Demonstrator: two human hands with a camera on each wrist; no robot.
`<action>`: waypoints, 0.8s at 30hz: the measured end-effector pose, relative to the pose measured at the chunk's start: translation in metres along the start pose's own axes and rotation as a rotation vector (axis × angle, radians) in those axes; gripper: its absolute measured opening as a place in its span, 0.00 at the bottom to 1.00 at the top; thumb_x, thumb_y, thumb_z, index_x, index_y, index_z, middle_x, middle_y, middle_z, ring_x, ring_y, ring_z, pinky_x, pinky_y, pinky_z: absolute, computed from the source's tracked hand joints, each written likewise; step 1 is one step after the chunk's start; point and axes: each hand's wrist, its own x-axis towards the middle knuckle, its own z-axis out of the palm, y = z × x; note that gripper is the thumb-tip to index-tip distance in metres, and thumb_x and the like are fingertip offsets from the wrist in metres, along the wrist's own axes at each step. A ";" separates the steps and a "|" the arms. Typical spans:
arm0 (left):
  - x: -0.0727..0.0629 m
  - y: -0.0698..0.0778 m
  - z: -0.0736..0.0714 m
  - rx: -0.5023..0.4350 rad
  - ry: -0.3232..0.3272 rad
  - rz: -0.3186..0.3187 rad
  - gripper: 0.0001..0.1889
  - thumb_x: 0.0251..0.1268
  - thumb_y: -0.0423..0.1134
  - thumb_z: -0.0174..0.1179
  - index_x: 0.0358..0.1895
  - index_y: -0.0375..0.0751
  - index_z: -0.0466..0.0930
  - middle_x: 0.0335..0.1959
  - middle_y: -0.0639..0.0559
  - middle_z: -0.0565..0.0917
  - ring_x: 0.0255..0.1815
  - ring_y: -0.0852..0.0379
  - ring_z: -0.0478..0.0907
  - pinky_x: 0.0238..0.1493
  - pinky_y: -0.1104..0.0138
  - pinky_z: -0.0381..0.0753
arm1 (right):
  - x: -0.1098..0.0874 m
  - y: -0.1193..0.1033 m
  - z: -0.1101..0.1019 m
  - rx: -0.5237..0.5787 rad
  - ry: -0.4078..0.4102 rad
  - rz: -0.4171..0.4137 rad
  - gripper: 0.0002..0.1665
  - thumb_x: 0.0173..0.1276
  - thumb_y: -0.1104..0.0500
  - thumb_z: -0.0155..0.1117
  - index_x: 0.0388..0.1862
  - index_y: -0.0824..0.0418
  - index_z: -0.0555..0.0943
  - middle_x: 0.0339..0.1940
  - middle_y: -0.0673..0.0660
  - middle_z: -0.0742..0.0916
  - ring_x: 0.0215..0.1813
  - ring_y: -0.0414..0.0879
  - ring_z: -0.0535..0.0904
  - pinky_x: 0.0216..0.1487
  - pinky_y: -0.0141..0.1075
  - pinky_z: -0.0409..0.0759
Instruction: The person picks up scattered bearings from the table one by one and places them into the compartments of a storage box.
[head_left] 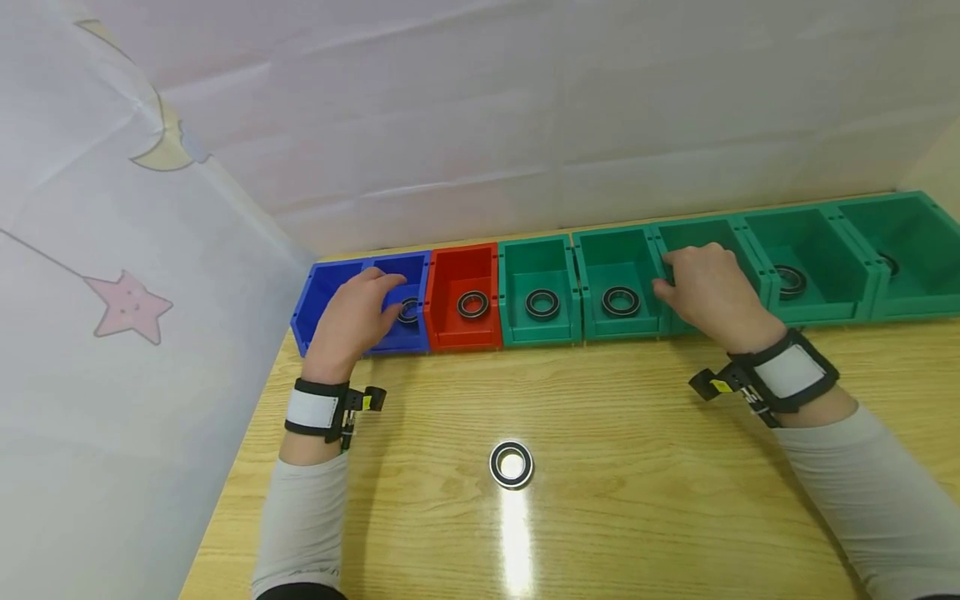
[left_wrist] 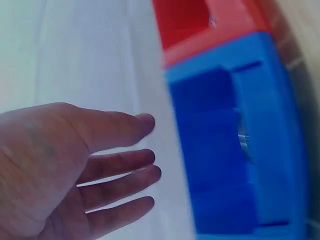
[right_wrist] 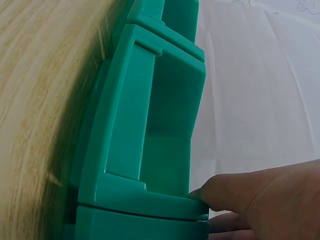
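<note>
My left hand (head_left: pixel 356 315) hovers over the blue bins (head_left: pixel 352 265), thumb and fingers spread apart. A ball bearing (head_left: pixel 409 321) lies in the right blue bin, beside the thumb; the left wrist view shows only a sliver of this bearing (left_wrist: pixel 244 142). Over a green bin (head_left: pixel 693 229) is my right hand (head_left: pixel 716 292), its fingers bent downward with a gap to the thumb. In the right wrist view the right thumb (right_wrist: pixel 220 192) lies right at a green bin's rim (right_wrist: pixel 165 200), the other fingers partly hidden below it. Nothing shows between the fingers of either hand.
On the wooden table (head_left: pixel 600 517) in front lies a single bearing (head_left: pixel 495 464). A red bin (head_left: pixel 465 258) stands between the blue bins and the green row, with a bearing (head_left: pixel 462 305) inside. Other green bins hold bearings too. A white sheet (head_left: pixel 525 125) hangs behind the row.
</note>
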 end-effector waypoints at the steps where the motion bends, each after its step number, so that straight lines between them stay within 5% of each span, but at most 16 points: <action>1: -0.002 0.003 -0.004 0.003 0.025 0.018 0.22 0.65 0.36 0.65 0.62 0.40 0.79 0.54 0.42 0.82 0.53 0.44 0.80 0.54 0.53 0.81 | 0.000 0.000 0.000 -0.002 -0.004 0.001 0.24 0.66 0.61 0.66 0.52 0.82 0.79 0.40 0.80 0.84 0.15 0.51 0.77 0.14 0.38 0.70; 5: -0.008 0.015 -0.018 -0.013 0.093 0.114 0.21 0.65 0.37 0.66 0.61 0.41 0.80 0.53 0.44 0.83 0.51 0.46 0.81 0.51 0.54 0.82 | 0.000 0.000 -0.001 0.009 -0.014 0.013 0.25 0.66 0.61 0.66 0.53 0.82 0.79 0.38 0.79 0.85 0.13 0.49 0.75 0.14 0.38 0.69; 11: -0.018 0.044 -0.029 -0.059 0.098 0.298 0.22 0.64 0.39 0.67 0.61 0.41 0.80 0.52 0.45 0.83 0.54 0.48 0.80 0.54 0.57 0.81 | 0.000 -0.001 -0.001 0.023 -0.040 0.031 0.26 0.67 0.61 0.65 0.54 0.82 0.78 0.35 0.79 0.85 0.12 0.47 0.74 0.14 0.38 0.68; 19: -0.035 0.078 -0.017 -0.049 0.119 0.568 0.20 0.60 0.39 0.70 0.57 0.44 0.82 0.48 0.50 0.84 0.46 0.54 0.81 0.48 0.65 0.81 | 0.000 0.000 0.000 0.009 -0.043 0.026 0.26 0.67 0.60 0.66 0.54 0.81 0.78 0.33 0.78 0.85 0.13 0.47 0.74 0.14 0.37 0.69; 24: -0.048 0.094 -0.006 -0.047 0.039 0.652 0.22 0.61 0.43 0.69 0.59 0.46 0.81 0.50 0.51 0.83 0.50 0.56 0.80 0.52 0.67 0.81 | 0.001 0.000 0.000 -0.006 -0.040 0.025 0.25 0.67 0.60 0.66 0.53 0.81 0.79 0.36 0.79 0.85 0.14 0.49 0.76 0.15 0.37 0.70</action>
